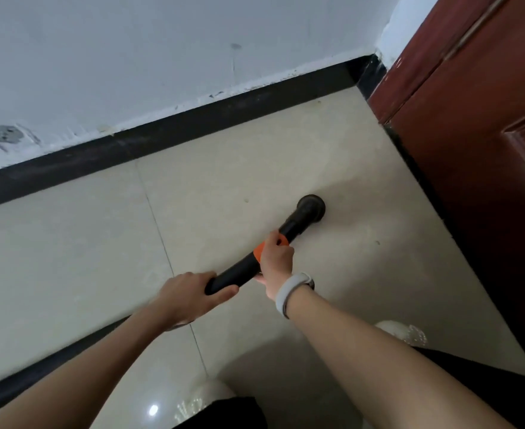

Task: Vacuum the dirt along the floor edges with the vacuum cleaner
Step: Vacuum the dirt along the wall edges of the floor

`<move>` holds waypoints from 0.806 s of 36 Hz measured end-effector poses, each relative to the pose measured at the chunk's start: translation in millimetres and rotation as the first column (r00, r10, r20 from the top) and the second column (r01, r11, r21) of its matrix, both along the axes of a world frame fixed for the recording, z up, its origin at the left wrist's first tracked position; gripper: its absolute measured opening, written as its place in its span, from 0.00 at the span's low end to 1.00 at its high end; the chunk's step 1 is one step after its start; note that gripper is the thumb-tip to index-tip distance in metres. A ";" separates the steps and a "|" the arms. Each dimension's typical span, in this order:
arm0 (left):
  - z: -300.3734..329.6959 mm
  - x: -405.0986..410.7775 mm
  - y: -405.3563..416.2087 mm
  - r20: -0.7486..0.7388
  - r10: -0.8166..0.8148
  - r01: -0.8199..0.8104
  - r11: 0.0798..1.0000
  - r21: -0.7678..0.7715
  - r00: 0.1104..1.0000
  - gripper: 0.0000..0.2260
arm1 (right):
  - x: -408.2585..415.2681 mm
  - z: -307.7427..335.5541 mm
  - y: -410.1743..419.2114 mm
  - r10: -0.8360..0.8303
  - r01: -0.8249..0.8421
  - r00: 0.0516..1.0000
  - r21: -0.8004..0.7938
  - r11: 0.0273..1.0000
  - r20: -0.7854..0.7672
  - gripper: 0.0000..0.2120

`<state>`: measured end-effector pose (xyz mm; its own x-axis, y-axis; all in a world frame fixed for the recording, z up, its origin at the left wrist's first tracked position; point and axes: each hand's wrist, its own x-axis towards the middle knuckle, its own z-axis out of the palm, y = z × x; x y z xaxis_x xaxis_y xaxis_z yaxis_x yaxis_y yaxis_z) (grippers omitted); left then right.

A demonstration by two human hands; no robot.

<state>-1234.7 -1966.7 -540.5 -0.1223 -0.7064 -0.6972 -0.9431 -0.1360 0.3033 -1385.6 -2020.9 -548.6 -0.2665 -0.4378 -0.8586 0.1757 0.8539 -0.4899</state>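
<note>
A black vacuum tube (239,272) with an orange band (259,250) slants across the beige tiled floor (69,243). Its round black nozzle (312,207) sits on the tile, a short way from the dark door threshold on the right. My left hand (190,297) grips the near end of the tube. My right hand (276,258), with a white wristband, grips the tube at the orange band. A few small specks of dirt (377,242) lie on the tile near the nozzle.
A black skirting board (162,134) runs along the white wall (131,57) to the corner. A dark red wooden door (487,119) stands at the right. Another black skirting (38,370) lies at lower left. My shoes (403,332) show at the bottom.
</note>
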 end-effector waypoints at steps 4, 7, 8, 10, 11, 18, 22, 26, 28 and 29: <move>-1.5 12.5 27.8 -0.053 0.165 -0.162 0.985 0.052 0.985 0.20 | 28.7 -3.6 16.1 0.181 -0.184 0.981 -0.039 0.982 -0.065 0.26; 0.6 19.0 45.2 -0.081 0.255 -0.245 0.963 0.116 0.964 0.22 | 40.8 -6.6 32.4 0.305 -0.307 0.950 -0.029 0.951 -0.063 0.29; 1.0 20.4 50.5 -0.083 0.264 -0.251 0.957 0.144 0.961 0.22 | 42.5 -6.9 38.7 0.323 -0.325 0.945 -0.025 0.946 -0.053 0.28; 1.1 21.2 60.5 -0.078 0.248 -0.231 0.957 0.178 0.966 0.22 | 42.3 -6.7 52.1 0.314 -0.315 0.949 -0.014 0.949 -0.036 0.27; 1.2 21.2 64.7 -0.077 0.231 -0.214 0.959 0.187 0.970 0.22 | 41.4 -6.9 58.3 0.295 -0.295 0.955 -0.006 0.955 -0.030 0.27; 9.0 15.4 70.6 -0.038 0.004 0.005 0.972 0.237 0.999 0.22 | 25.4 -7.8 96.4 0.023 -0.026 0.999 0.138 0.990 0.028 0.21; 5.7 12.5 74.1 -0.052 -0.079 0.090 0.960 0.265 0.996 0.26 | 13.9 -5.7 118.9 -0.138 0.137 0.990 0.242 0.961 -0.013 0.18; 8.5 20.9 76.1 0.019 -0.168 0.161 0.965 0.205 0.986 0.28 | 17.6 3.4 130.1 -0.320 0.289 0.946 0.313 0.904 0.049 0.24; 10.9 29.4 75.1 0.103 -0.218 0.207 0.972 0.111 0.970 0.30 | 26.8 10.9 125.6 -0.400 0.345 0.912 0.356 0.869 0.093 0.26; 11.1 34.5 74.3 0.139 -0.229 0.222 0.973 0.069 0.963 0.32 | 32.9 13.6 122.0 -0.406 0.348 0.909 0.363 0.864 0.094 0.27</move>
